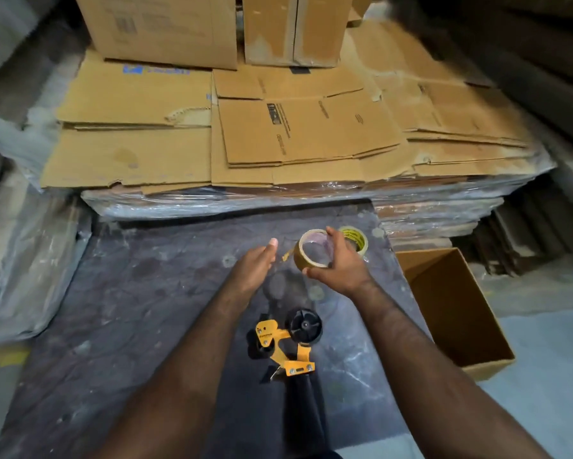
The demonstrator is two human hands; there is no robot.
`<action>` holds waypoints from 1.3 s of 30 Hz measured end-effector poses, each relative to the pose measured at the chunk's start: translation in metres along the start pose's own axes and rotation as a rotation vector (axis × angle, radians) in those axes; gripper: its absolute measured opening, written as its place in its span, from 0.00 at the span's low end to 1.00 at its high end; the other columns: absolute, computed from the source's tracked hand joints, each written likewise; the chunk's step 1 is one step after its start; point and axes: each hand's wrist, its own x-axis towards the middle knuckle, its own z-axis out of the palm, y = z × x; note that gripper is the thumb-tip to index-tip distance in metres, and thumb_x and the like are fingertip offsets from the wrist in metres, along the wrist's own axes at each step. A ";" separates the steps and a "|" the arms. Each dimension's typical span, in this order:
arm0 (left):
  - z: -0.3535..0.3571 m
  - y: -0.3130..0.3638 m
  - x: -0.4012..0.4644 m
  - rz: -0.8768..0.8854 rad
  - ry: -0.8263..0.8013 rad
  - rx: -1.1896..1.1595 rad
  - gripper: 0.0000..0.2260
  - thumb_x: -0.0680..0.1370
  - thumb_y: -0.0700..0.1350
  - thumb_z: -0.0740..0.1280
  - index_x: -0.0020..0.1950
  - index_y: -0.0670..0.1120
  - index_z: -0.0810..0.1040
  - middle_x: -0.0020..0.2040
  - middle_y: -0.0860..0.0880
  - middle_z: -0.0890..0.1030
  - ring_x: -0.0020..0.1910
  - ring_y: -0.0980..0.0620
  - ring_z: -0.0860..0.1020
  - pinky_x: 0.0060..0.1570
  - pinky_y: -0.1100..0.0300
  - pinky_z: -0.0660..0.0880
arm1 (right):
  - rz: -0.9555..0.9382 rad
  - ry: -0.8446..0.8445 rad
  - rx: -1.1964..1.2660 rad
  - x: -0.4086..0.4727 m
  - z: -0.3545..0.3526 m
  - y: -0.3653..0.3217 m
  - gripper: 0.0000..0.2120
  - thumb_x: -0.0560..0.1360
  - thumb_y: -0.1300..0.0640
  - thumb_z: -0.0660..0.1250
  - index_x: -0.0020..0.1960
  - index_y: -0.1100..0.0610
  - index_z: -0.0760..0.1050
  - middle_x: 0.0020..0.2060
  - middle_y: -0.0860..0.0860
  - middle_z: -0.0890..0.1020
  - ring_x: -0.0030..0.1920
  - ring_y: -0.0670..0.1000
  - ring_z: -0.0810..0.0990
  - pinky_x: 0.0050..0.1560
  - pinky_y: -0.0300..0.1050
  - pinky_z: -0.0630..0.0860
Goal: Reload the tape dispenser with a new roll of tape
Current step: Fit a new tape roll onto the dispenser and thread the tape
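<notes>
Tape dispenser (286,342) lain on worktop (129,309), handle end hidden; brown tape roll (306,253) gripped by right hand (339,263); left hand (255,268) spread, ungrasping.

Tape roll (311,251) beyond dispenser (288,339) — box (450,313) right.

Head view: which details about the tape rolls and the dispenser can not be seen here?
- Second roll: mostly hidden behind right hand.
- Brown tape roll: loose end blurred, near left hand.
- Dispenser: logo too small; handle dark, partly behind the forearms.
</notes>
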 end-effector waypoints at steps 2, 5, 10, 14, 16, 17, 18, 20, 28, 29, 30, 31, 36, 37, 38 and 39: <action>0.010 -0.012 0.018 -0.010 0.079 0.068 0.08 0.78 0.53 0.65 0.49 0.52 0.81 0.54 0.46 0.84 0.57 0.44 0.82 0.62 0.44 0.76 | 0.005 -0.004 -0.072 0.027 0.012 0.013 0.50 0.66 0.47 0.80 0.79 0.54 0.56 0.73 0.58 0.67 0.71 0.62 0.71 0.65 0.53 0.72; 0.029 -0.015 0.027 -0.003 0.133 0.225 0.11 0.79 0.37 0.66 0.60 0.43 0.81 0.60 0.44 0.82 0.61 0.45 0.79 0.62 0.54 0.74 | -0.021 -0.046 -0.179 0.069 0.036 0.037 0.50 0.67 0.45 0.78 0.79 0.56 0.54 0.72 0.61 0.66 0.69 0.65 0.72 0.63 0.58 0.75; 0.051 -0.038 0.035 -0.006 0.104 0.358 0.15 0.80 0.36 0.63 0.68 0.41 0.75 0.68 0.43 0.76 0.66 0.45 0.77 0.64 0.55 0.73 | -0.109 -0.115 -0.456 0.122 0.067 0.048 0.51 0.72 0.38 0.70 0.82 0.54 0.43 0.74 0.58 0.63 0.70 0.62 0.71 0.67 0.61 0.68; 0.059 -0.042 0.038 -0.045 0.140 0.393 0.14 0.80 0.38 0.64 0.66 0.44 0.76 0.66 0.44 0.76 0.65 0.46 0.77 0.67 0.49 0.75 | -0.136 -0.221 -0.562 0.147 0.081 0.058 0.50 0.75 0.42 0.69 0.82 0.53 0.38 0.79 0.60 0.58 0.78 0.60 0.61 0.72 0.60 0.63; 0.065 -0.035 0.040 -0.045 0.150 0.416 0.14 0.80 0.39 0.65 0.66 0.46 0.76 0.66 0.46 0.76 0.64 0.47 0.77 0.66 0.49 0.75 | -0.136 -0.256 -0.553 0.149 0.080 0.062 0.53 0.73 0.41 0.71 0.82 0.52 0.37 0.81 0.60 0.54 0.80 0.59 0.56 0.75 0.61 0.59; 0.069 -0.031 0.040 -0.036 0.151 0.448 0.14 0.80 0.40 0.65 0.66 0.46 0.76 0.65 0.46 0.76 0.64 0.47 0.77 0.66 0.49 0.75 | -0.144 -0.258 -0.539 0.147 0.078 0.063 0.55 0.72 0.41 0.72 0.82 0.51 0.36 0.81 0.59 0.52 0.81 0.59 0.54 0.77 0.62 0.56; 0.072 -0.027 0.040 -0.010 0.156 0.497 0.15 0.80 0.41 0.65 0.67 0.47 0.75 0.65 0.46 0.76 0.63 0.47 0.76 0.65 0.49 0.75 | -0.157 -0.239 -0.527 0.142 0.074 0.065 0.56 0.71 0.41 0.73 0.82 0.51 0.36 0.82 0.59 0.51 0.81 0.58 0.53 0.78 0.62 0.53; 0.078 -0.016 0.040 0.072 0.159 0.604 0.17 0.80 0.43 0.65 0.69 0.46 0.73 0.64 0.46 0.75 0.63 0.46 0.75 0.64 0.48 0.74 | -0.185 -0.162 -0.523 0.132 0.062 0.069 0.54 0.71 0.43 0.72 0.82 0.50 0.38 0.82 0.58 0.51 0.81 0.58 0.51 0.78 0.64 0.49; 0.113 -0.001 0.047 0.200 0.042 0.720 0.20 0.79 0.47 0.67 0.70 0.44 0.72 0.68 0.45 0.72 0.65 0.43 0.74 0.65 0.46 0.74 | 0.001 -0.099 -0.636 0.107 0.018 0.124 0.34 0.76 0.57 0.64 0.79 0.57 0.55 0.78 0.55 0.65 0.81 0.54 0.55 0.75 0.71 0.42; 0.117 -0.001 0.046 0.209 0.023 0.725 0.20 0.79 0.47 0.67 0.70 0.44 0.72 0.68 0.45 0.72 0.65 0.43 0.74 0.65 0.46 0.73 | -0.020 -0.127 -0.673 0.104 0.015 0.127 0.30 0.76 0.59 0.64 0.76 0.56 0.60 0.75 0.54 0.70 0.79 0.53 0.58 0.75 0.72 0.43; 0.120 -0.003 0.045 0.226 0.009 0.722 0.20 0.79 0.47 0.67 0.69 0.44 0.72 0.67 0.44 0.73 0.65 0.43 0.74 0.65 0.46 0.73 | -0.040 -0.141 -0.708 0.100 0.011 0.126 0.26 0.76 0.60 0.63 0.74 0.54 0.64 0.71 0.54 0.75 0.77 0.53 0.63 0.75 0.72 0.45; 0.120 -0.003 0.043 0.240 0.001 0.719 0.20 0.78 0.47 0.68 0.69 0.43 0.72 0.67 0.44 0.73 0.65 0.43 0.74 0.65 0.46 0.74 | -0.054 -0.144 -0.737 0.097 0.006 0.123 0.24 0.77 0.60 0.63 0.72 0.53 0.67 0.66 0.53 0.79 0.74 0.53 0.69 0.75 0.70 0.47; 0.101 -0.010 0.029 0.248 0.031 0.704 0.22 0.78 0.49 0.68 0.70 0.46 0.71 0.68 0.46 0.72 0.66 0.44 0.74 0.64 0.46 0.73 | -0.136 -0.087 -0.773 0.071 0.003 0.105 0.17 0.77 0.58 0.62 0.65 0.49 0.72 0.54 0.51 0.86 0.59 0.54 0.81 0.68 0.62 0.57; 0.093 -0.011 0.024 0.230 0.040 0.724 0.24 0.78 0.51 0.69 0.72 0.47 0.69 0.70 0.46 0.72 0.68 0.44 0.73 0.66 0.45 0.71 | -0.160 -0.075 -0.744 0.062 0.006 0.101 0.17 0.77 0.57 0.62 0.64 0.47 0.72 0.53 0.51 0.86 0.57 0.54 0.82 0.68 0.61 0.57; 0.084 -0.013 0.021 0.209 0.042 0.747 0.28 0.77 0.52 0.70 0.74 0.48 0.67 0.72 0.47 0.71 0.70 0.43 0.71 0.68 0.44 0.68 | -0.183 -0.079 -0.712 0.053 0.008 0.092 0.17 0.76 0.56 0.63 0.64 0.46 0.72 0.52 0.51 0.86 0.56 0.54 0.82 0.68 0.61 0.57; 0.075 -0.015 0.017 0.192 0.033 0.771 0.33 0.75 0.54 0.71 0.77 0.50 0.64 0.74 0.47 0.69 0.72 0.43 0.69 0.71 0.42 0.65 | -0.196 -0.108 -0.678 0.044 0.010 0.084 0.19 0.75 0.55 0.63 0.65 0.45 0.72 0.52 0.50 0.86 0.56 0.55 0.82 0.68 0.60 0.58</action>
